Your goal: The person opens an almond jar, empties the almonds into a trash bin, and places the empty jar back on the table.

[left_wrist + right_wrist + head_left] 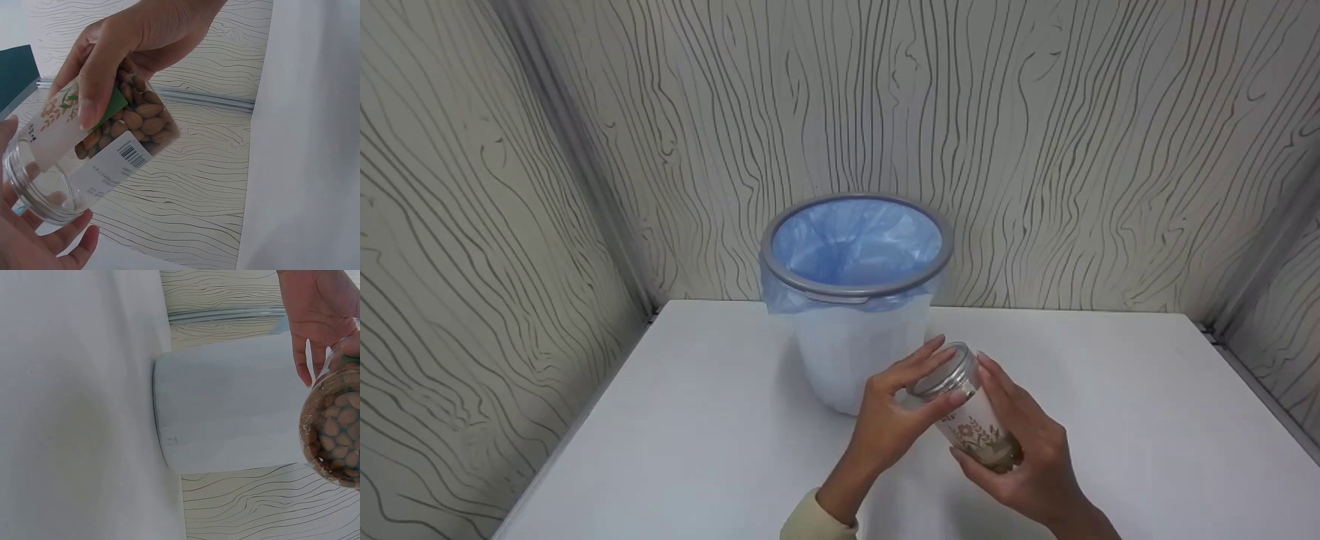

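Observation:
A clear jar of almonds [971, 427] is tilted above the table, its top toward the left hand. Around its body curl the fingers and thumb of my right hand [1035, 454]. My left hand [889, 420] holds the jar's ridged clear top end [945, 371], thumb on the near side and fingers over the far side. Almonds [149, 115] gather at the bottom end in the left wrist view, beside a white barcode label [121, 163]. The right wrist view shows the jar's round base [337, 433] with almonds behind it.
Just behind the hands stands a white trash bin [859, 352] with a grey rim ring [855, 289] and a blue bag liner [870, 240]. It rests on a white table [697, 420]. Wood-grain patterned panels [885, 97] enclose the back and sides.

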